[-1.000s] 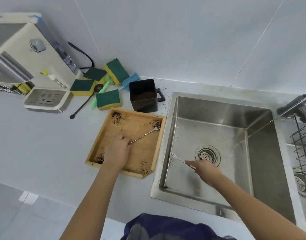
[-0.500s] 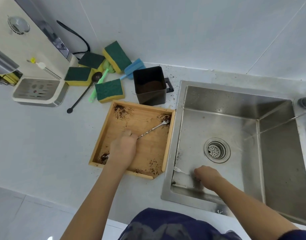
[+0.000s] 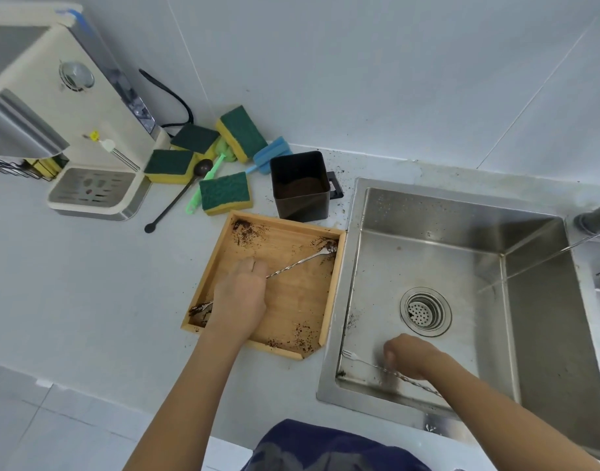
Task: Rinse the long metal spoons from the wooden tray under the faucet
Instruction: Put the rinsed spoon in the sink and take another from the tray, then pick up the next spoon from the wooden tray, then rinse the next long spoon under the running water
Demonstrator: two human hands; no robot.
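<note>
My left hand (image 3: pixel 240 294) lies knuckles-up in the wooden tray (image 3: pixel 337 266), a shallow square of pale bamboo with a low rim and one clipped corner, its floor smeared with dark, gritty coffee grounds. The fingers are curled down onto a long metal spoon (image 3: pixel 298 263); its thin twisted steel stem runs out from under my fingers toward the tray's far right corner, where the small bowl sits in a clump of grounds. Another utensil tip (image 3: pixel 203 305) pokes out on the near left side of that hand, caked in grounds.

My right hand (image 3: pixel 410 355) is down in the sink (image 3: pixel 461 212), a brushed stainless basin with a round perforated drain (image 3: pixel 425 311). Its fingers are bent downward over a second thin twisted utensil (image 3: pixel 373 365) with a small forked end, lying along the near wall of the basin; I cannot tell whether they pinch it or merely touch it.

Behind the tray on the white table (image 3: pixel 87 283) stand a square black plastic container (image 3: pixel 300 186) and several green-and-yellow sponges (image 3: pixel 225 193).
</note>
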